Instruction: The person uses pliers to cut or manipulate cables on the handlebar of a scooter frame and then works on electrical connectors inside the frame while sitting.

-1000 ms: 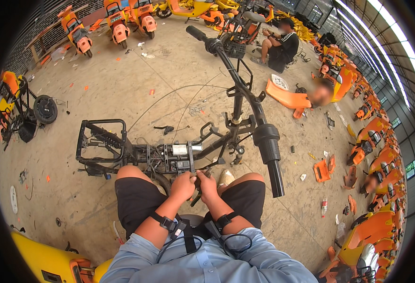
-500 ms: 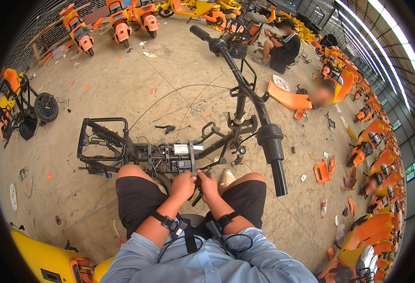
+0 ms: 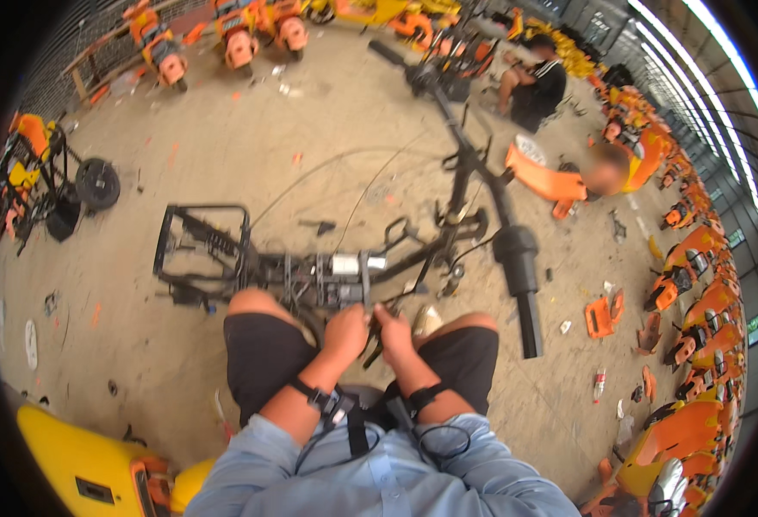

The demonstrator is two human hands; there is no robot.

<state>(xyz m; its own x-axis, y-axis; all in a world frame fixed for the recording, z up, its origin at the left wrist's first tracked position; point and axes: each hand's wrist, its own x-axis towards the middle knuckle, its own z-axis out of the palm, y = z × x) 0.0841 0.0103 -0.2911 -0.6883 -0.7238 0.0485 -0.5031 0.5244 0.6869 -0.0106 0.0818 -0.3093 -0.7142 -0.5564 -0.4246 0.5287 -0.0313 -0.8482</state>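
My left hand (image 3: 346, 331) and my right hand (image 3: 394, 333) are close together above my lap, in front of the stripped scooter frame (image 3: 303, 277). Both sets of fingers are closed. A slim dark tool (image 3: 372, 351) sticks out below my right hand, which grips it; its working end is hidden. What my left fingers pinch cannot be made out. Behind my hands the frame shows a white-labelled box (image 3: 345, 264) and dark wiring. Its rear rack (image 3: 202, 208) lies to the left, and the handlebar (image 3: 474, 159) with a black grip (image 3: 518, 250) rises to the right.
A loose brake lever (image 3: 317, 227) lies on the floor beyond the frame. Orange body panels (image 3: 544, 178) and broken pieces (image 3: 600, 318) are scattered to the right. A yellow scooter body (image 3: 77, 457) stands at lower left. Another person (image 3: 541, 86) sits at far right. Rows of scooters line the right side.
The view has shifted, so the scene sits slightly further right, and it is blurrier. My hands stay together at the frame, still closed, with the dark tool between them.
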